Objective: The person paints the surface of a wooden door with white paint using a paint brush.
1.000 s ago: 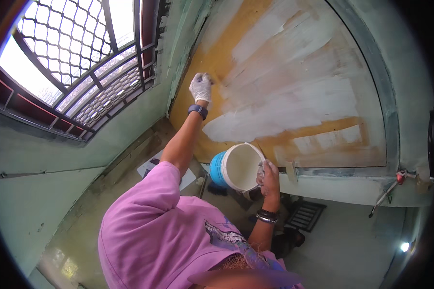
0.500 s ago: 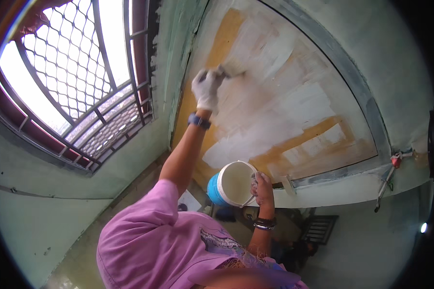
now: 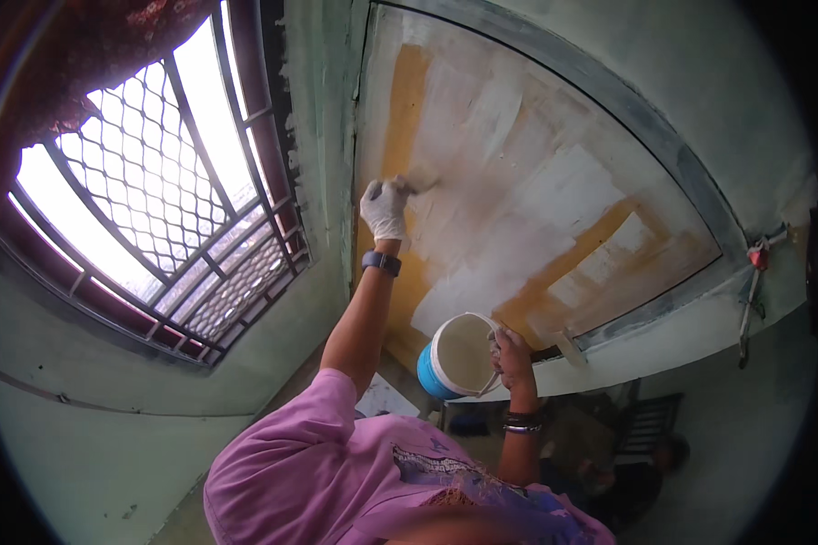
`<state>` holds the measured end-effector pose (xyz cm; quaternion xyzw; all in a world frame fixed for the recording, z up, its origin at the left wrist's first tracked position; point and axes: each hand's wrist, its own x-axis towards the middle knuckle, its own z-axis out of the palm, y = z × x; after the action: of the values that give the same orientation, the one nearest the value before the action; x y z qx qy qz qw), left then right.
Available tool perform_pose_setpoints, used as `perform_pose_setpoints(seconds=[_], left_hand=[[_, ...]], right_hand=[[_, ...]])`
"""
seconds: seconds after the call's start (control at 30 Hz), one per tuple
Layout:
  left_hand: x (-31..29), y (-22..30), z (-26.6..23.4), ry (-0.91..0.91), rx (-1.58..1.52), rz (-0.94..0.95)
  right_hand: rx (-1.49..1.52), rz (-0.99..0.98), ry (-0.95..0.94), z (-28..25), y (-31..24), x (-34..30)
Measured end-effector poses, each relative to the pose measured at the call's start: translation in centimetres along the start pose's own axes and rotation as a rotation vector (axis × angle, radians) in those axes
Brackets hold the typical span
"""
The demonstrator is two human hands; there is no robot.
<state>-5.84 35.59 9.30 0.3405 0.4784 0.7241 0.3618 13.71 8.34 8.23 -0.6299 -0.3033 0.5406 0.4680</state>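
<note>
My left hand (image 3: 384,211), in a white glove, is raised and closed around a blurred tool that looks like a paintbrush (image 3: 423,183). Its head meets a large panel (image 3: 482,209), where uneven white coating lies over ochre-yellow patches. Lower and to the right, my bare, whitish-smeared right hand (image 3: 513,359) grips a bucket (image 3: 433,365) by its rim and handle. The bucket is white inside with a blue band outside, and tilts with its mouth toward the panel. Its pale inside shows, but I cannot tell how much it holds.
A barred window (image 3: 154,182) with mesh and a dark red curtain (image 3: 54,82) is on the left. Grey framing (image 3: 691,186) borders the panel. A hooked metal fitting with a red part (image 3: 756,257) hangs at right. Another person (image 3: 641,481) is low at the right, near a dark slatted object (image 3: 650,425).
The view has shifted. My left hand with the brush has moved down the panel, along its left yellow strip. The bucket stays in my right hand.
</note>
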Motion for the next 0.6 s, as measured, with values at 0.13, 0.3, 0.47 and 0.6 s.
perform_pose_setpoints(seconds=[0.13,0.3,0.47,0.6], left_hand=[[2.7,6.6,2.8,0.041,0.221,0.105],[2.8,25.9,8.0,-0.324,-0.863,0.252],[4.1,18.9,7.8,-0.229,-0.739,0.307],[0.9,2.4,1.6,-0.024,-0.780,-0.124]], right_hand=[[-0.016,-0.011,-0.010,0.5,0.3,-0.1],[0.048,-0.002,-0.008,-0.5,0.5,-0.4],[0.045,-0.008,0.010,-0.2,0.6,-0.6],[-0.020,0.007,0.017,-0.3,1.6,0.9]])
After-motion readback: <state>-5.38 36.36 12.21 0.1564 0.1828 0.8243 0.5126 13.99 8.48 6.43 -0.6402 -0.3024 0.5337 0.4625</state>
